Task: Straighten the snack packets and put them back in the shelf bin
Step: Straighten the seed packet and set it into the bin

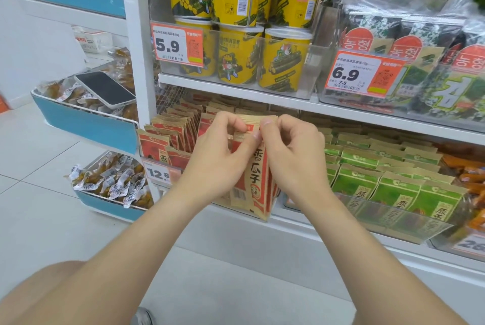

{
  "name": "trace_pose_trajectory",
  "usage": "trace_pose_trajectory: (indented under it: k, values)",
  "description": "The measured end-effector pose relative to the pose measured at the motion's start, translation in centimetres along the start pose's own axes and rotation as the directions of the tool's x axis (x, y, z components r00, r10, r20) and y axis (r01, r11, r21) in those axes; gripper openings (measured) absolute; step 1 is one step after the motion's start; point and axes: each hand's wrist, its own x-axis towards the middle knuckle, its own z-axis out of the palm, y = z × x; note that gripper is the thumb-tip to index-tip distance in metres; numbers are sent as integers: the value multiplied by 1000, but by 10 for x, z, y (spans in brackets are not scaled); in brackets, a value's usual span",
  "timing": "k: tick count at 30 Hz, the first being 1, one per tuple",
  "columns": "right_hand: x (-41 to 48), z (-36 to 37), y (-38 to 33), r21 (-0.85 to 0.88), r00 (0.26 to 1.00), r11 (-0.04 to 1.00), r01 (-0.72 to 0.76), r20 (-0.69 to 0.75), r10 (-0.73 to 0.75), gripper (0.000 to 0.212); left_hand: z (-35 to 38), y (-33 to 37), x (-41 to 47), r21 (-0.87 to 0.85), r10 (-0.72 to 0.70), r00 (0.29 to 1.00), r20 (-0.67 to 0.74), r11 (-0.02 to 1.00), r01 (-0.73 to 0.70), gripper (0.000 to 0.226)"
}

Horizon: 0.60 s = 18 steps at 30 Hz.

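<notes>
A small stack of red and tan snack packets (258,180) stands upright in front of the lower shelf, held between both hands. My left hand (217,159) grips the stack's left side, its thumb and forefinger pinching the top edges. My right hand (294,156) holds the right side with its fingers curled over the tops. More packets of the same kind (173,130) stand in rows in the clear shelf bin (157,164) to the left, behind a 12.8 price tag. The hands hide the middle of the stack.
Green packets (388,183) fill the bin to the right. Yellow seaweed tubs (236,54) and dark seaweed packs (420,62) stand on the shelf above. To the left, a blue rack (86,120) holds wrapped snacks and a phone (105,89). White tiled floor lies below.
</notes>
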Motion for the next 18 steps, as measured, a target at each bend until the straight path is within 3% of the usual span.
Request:
trace_pose_trajectory:
  k: [5,11,18]
  values:
    - [-6,0,-4,-53,996,995,85,25,-84,43,-4,-1,1,121,77,997,-9,990,-75,23]
    - [0,1,-4,216,996,973,-81,46,72,20,-8,-5,-1,285,212,977,40,934,-214,26]
    - [-2,5,-2,135,997,988,-68,53,61,25,-11,-8,-1,487,333,931,152,794,-364,24]
